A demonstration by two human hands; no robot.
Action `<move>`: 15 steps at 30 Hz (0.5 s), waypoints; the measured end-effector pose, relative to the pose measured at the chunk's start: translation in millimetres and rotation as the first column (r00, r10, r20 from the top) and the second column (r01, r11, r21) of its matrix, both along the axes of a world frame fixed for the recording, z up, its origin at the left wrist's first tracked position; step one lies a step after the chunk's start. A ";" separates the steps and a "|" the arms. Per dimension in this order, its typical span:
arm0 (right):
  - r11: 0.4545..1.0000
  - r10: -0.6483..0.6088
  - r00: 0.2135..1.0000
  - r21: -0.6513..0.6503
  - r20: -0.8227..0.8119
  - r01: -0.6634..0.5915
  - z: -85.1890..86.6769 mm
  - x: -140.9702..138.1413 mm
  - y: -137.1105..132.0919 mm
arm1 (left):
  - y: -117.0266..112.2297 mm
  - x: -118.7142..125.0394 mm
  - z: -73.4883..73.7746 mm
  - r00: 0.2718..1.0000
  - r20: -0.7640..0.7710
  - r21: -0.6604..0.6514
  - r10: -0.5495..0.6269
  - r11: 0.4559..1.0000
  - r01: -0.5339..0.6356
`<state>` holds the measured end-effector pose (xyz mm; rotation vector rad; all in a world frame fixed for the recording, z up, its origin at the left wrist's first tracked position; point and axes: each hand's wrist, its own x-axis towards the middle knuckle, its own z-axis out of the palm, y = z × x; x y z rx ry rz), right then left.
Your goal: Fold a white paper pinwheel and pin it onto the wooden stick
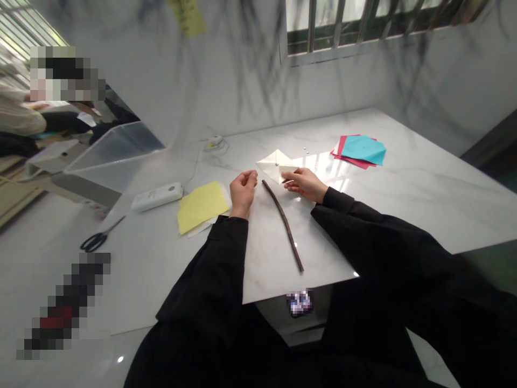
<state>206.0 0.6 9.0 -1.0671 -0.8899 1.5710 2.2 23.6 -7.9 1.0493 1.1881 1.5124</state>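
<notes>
My right hand (306, 184) pinches the lower right corner of a cream paper pinwheel (276, 159), which has folded points and a small metallic spot at its middle. To the left, my left hand (243, 193) is closed with its fingertips together; whatever is between them, if anything, is too small to make out. A thin brown stick (285, 221) lies on the white marbled table (323, 245) between my two forearms, its far end close to my left fingertips and apart from both hands.
Yellow paper sheets (202, 207) lie left of my left hand, near a white elongated device (157, 197) and black-handled scissors (97, 240). Red and blue paper sheets (363, 149) are at the right. A clear plastic box (117, 145) stands back left, with a person beyond.
</notes>
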 end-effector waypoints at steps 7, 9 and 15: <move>0.992 0.044 0.990 0.108 0.132 -0.058 -7.6 -2.8 0.5 | -13.9 11.0 9.2 0.939 0.193 -0.083 -0.283 0.949 0.303; 0.987 0.053 0.985 0.139 0.162 -0.076 -9.2 -2.8 0.9 | -15.1 11.7 7.7 0.932 0.196 -0.065 -0.304 0.945 0.321; 0.977 0.080 0.972 0.176 0.223 -0.121 -8.0 -3.1 -0.3 | -17.3 12.3 8.1 0.930 0.218 -0.057 -0.295 0.948 0.314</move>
